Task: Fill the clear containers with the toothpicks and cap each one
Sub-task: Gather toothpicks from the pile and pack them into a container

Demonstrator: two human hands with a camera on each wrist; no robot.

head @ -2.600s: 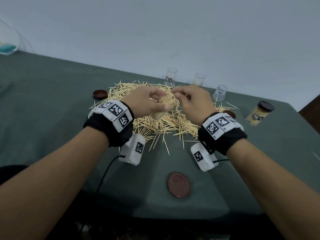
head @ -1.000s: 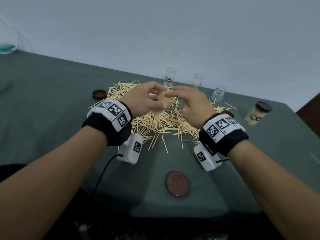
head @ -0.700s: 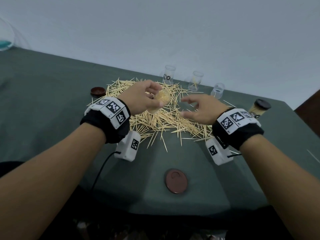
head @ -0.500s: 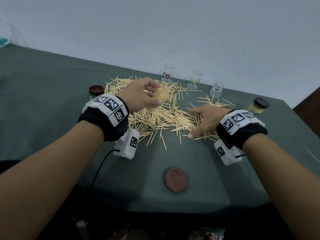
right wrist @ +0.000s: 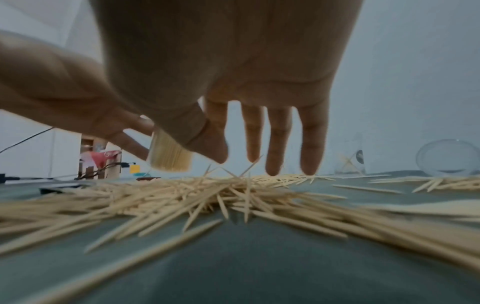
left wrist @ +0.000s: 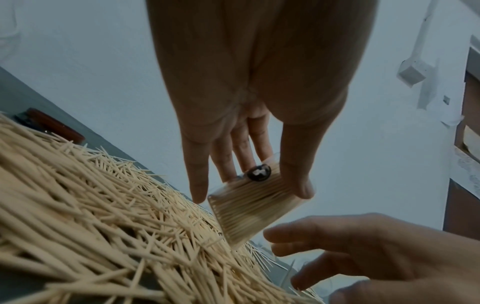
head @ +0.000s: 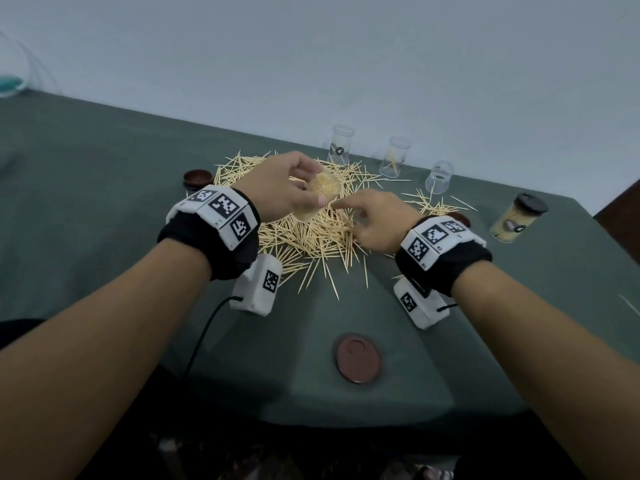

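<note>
A plain pale wall point(head: 346, 64) runs behind the table point(head: 86, 168), which is covered in a dull green cloth that folds over the near edge. At the far left of the table stands a clear glass bowl point(head: 10, 77) with something teal inside. At the far right a strip of dark brown wood point(head: 623, 206) shows past the table corner. The left wrist view shows a white conduit point(left wrist: 426, 41) running down the wall into a small white box point(left wrist: 413, 72), beside a brown wooden frame point(left wrist: 465, 144). The light is dim and even, with soft shadows.
</note>
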